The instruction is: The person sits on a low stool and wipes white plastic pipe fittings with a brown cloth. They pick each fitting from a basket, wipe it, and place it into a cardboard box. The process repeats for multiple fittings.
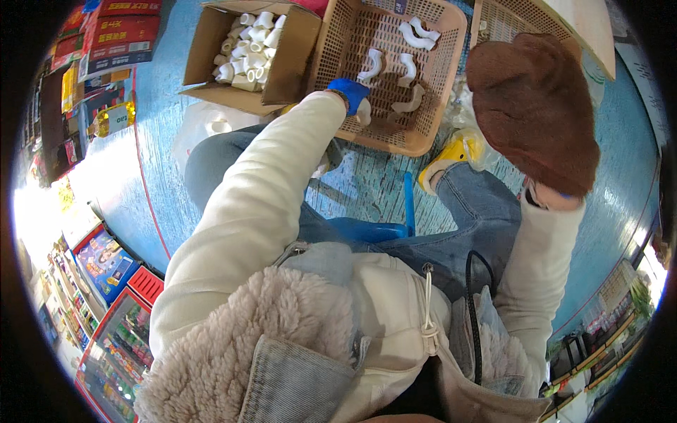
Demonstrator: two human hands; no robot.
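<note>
My left hand [348,96], in a blue glove, reaches over the near left part of a tan plastic basket [457,49]. Its fingers are closed at a white curved pipe fitting [364,112], which shows just beyond the glove. Several more curved fittings [407,70] lie apart on the basket's mesh floor. To the right, a brown fleecy cloth [532,106] covers most of my right hand [556,197]. Only the wrist and a sliver of blue show below the cloth, so its fingers are hidden.
Left of the basket stands an open cardboard box [296,60] full of short white pipe fittings. Another woven basket [525,20] is behind the cloth. A blue plastic stool [367,229] sits between my knees. Red boxes [123,35] are stacked at the far left.
</note>
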